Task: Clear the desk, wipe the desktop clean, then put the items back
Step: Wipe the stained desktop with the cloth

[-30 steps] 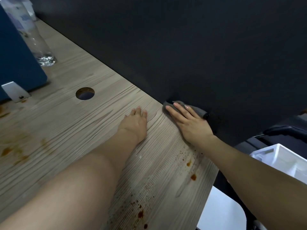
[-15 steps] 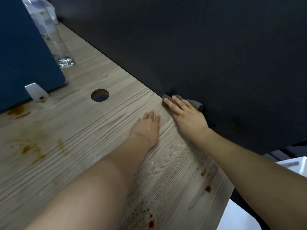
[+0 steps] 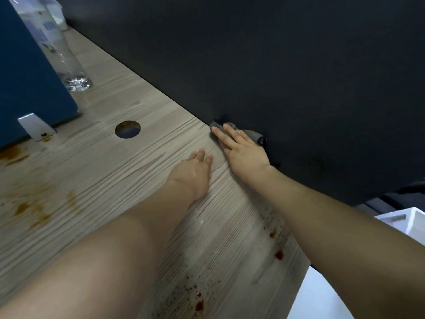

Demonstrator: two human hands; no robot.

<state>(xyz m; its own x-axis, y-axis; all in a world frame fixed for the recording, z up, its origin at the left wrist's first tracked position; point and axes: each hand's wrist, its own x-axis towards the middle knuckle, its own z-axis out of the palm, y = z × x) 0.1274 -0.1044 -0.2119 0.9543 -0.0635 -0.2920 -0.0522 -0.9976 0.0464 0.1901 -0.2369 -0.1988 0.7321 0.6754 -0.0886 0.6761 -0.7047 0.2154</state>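
Note:
My right hand (image 3: 241, 149) presses a small grey cloth (image 3: 251, 134) flat against the wooden desktop (image 3: 96, 171), with straight fingers, right where the desk meets the dark partition. Most of the cloth is hidden under the hand. My left hand (image 3: 193, 172) rests palm down on the desk just left of it, fingers straight, holding nothing. Brown stains mark the desk at the left (image 3: 30, 208) and near the front right edge (image 3: 278, 254).
A dark partition (image 3: 276, 65) runs along the desk's back edge. A blue divider (image 3: 27, 72) with a metal bracket (image 3: 34, 126) stands at the left, a clear bottle (image 3: 62, 54) beside it. A round cable hole (image 3: 127, 129) lies between. A white bin (image 3: 404, 223) sits beyond the desk's right end.
My right hand has slid the cloth a little further left along the partition edge. My left hand stays planted on the desk. My view has shifted left.

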